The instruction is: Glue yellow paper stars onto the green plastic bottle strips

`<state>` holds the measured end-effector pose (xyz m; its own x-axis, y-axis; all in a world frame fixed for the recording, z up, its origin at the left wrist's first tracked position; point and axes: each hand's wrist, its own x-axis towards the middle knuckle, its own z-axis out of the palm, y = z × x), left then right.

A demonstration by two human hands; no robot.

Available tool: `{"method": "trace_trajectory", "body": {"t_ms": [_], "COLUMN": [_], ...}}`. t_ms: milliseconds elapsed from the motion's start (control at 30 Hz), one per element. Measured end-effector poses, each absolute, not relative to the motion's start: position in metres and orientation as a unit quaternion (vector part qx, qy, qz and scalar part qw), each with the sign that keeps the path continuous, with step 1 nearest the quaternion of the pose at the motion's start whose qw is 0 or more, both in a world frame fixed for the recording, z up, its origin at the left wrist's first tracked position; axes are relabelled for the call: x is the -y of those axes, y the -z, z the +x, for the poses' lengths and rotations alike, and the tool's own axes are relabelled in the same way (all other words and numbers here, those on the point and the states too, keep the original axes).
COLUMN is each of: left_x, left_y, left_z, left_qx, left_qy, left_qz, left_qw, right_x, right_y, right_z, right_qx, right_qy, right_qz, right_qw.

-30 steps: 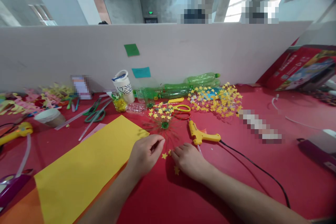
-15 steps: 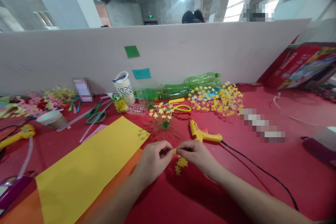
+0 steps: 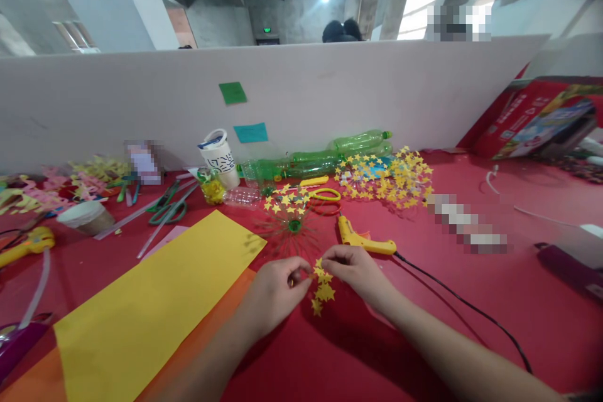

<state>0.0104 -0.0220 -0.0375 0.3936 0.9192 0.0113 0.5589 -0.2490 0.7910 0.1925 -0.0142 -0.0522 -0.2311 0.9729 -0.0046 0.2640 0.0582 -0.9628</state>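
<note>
Several small yellow stars (image 3: 325, 291) lie on the red table between my hands. My left hand (image 3: 277, 286) is curled at their left, thumb and fingertips nearly together; what they hold, if anything, is too small to name. At their upper right, my right hand (image 3: 351, 267) has its fingertips pinched by the topmost star (image 3: 318, 262); whether it grips that star is unclear. Just beyond stands a green bottle piece (image 3: 294, 226) cut into thin spread strips, with yellow stars on the strip tips. A yellow glue gun (image 3: 365, 240) lies beyond my right hand.
Yellow paper (image 3: 160, 301) over orange paper (image 3: 211, 326) covers the left front. Green bottles (image 3: 315, 163), a white cup (image 3: 220, 160), scissors (image 3: 325, 195) and a star cluster (image 3: 405, 179) stand or lie along the white partition (image 3: 330, 88). The glue gun's black cord (image 3: 461, 301) runs right.
My hands have moved slightly apart. The yellow star that was between my fingertips is no longer held between both hands, and more stars show in the gap. The view has shifted slightly.
</note>
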Motion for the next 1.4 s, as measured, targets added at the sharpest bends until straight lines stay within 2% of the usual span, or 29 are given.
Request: {"method": "trace_trajectory", "body": {"t_ms": [267,367,433,533,600,700,800,867,1033,1200,1400], "left_x": [0.023,0.024,0.024,0.021,0.017,0.008,0.002,-0.001,-0.003,-0.003,-0.002], "left_y": [0.043,0.040,0.038,0.034,0.032,0.031,0.030,0.029,0.030,0.030,0.031], "left_z": [0.014,0.014,0.012,0.006,0.000,-0.010,-0.017,-0.019,-0.019,-0.018,-0.015], "left_qx": [-0.497,-0.487,-0.484,-0.490,-0.500,-0.512,-0.513,-0.507,-0.490,-0.487,-0.496], "left_qy": [-0.279,-0.289,-0.311,-0.364,-0.402,-0.455,-0.495,-0.510,-0.519,-0.512,-0.502], "left_qz": [0.725,0.731,0.733,0.718,0.698,0.663,0.620,0.596,0.578,0.575,0.572], "left_qw": [0.386,0.380,0.363,0.335,0.318,0.301,0.326,0.355,0.395,0.413,0.419], "right_x": [0.023,0.019,0.013,0.002,-0.004,-0.009,-0.010,-0.010,-0.001,0.015,0.022], "right_y": [0.054,0.047,0.040,0.038,0.043,0.054,0.054,0.045,0.007,0.002,0.029], "right_z": [0.183,0.194,0.210,0.237,0.250,0.257,0.257,0.258,0.244,0.208,0.198], "right_qx": [0.709,0.770,0.803,0.790,0.782,0.781,0.778,0.774,0.770,0.734,0.708], "right_qy": [-0.367,-0.265,-0.131,0.033,0.057,0.038,0.028,0.018,-0.123,-0.344,-0.383], "right_qz": [-0.502,-0.498,-0.522,-0.597,-0.618,-0.623,-0.627,-0.630,-0.542,-0.472,-0.435], "right_qw": [0.333,0.299,0.256,0.135,0.055,0.019,0.030,0.067,0.312,0.347,0.404]}}
